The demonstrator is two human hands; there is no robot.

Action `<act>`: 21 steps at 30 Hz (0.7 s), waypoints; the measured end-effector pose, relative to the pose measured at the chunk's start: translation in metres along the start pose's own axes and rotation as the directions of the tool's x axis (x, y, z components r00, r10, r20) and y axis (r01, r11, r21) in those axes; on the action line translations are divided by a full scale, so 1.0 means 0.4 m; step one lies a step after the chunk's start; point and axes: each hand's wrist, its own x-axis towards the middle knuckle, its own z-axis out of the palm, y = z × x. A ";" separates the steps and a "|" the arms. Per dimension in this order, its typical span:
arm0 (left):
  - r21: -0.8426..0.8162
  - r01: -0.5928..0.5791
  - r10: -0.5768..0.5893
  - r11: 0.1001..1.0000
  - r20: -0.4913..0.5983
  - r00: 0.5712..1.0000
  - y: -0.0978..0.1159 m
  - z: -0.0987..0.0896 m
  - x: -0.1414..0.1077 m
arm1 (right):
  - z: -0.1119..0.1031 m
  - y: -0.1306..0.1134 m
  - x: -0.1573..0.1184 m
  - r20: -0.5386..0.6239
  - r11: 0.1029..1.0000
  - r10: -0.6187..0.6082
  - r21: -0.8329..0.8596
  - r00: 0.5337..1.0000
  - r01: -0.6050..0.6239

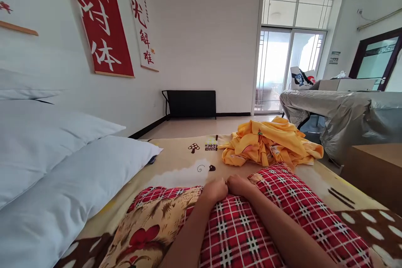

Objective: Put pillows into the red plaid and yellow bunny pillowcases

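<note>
A red plaid cloth with a tan printed part lies spread across the bed in front of me. At its far edge, my left hand is closed on the fabric. Right beside it, almost touching, my right hand also grips the cloth's edge, fingers curled. The fingertips of both hands are hidden. Beyond the plaid cloth, to the right, a crumpled yellow cloth rests on the patterned bed cover.
White pillows are stacked at the left. A brown box stands at the right edge, near a table under silvery plastic. A black folded frame leans by the far wall.
</note>
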 end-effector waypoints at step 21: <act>-0.177 0.107 -0.140 0.979 -0.188 0.972 -0.362 0.008 -0.102 | 0.002 0.191 -0.005 -0.091 0.984 0.116 0.147 0.989 -0.102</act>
